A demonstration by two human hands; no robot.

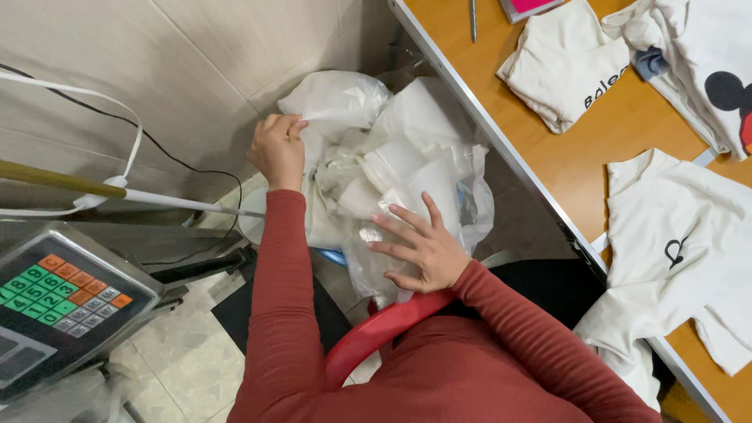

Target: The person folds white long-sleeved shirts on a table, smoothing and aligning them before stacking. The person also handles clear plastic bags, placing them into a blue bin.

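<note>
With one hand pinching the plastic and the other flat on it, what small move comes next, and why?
Probably the left hand lifts the pinched edge of the white plastic bags while the right hand, fingers spread flat, holds the crumpled heap down, which should separate one bag.

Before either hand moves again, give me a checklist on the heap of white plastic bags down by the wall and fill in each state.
1. Left hand pinching the upper edge of a white plastic bag: ok, fingers closed on it.
2. Right hand pressing the heap of crumpled white plastic bags: ok, flat with fingers spread.
3. Heap clear of the orange wooden table: ok, it lies beside the metal edge.
4. What is inside the bags: cannot tell.
5. Folded cream T-shirts out of the way: ok, on the tabletop.
</note>
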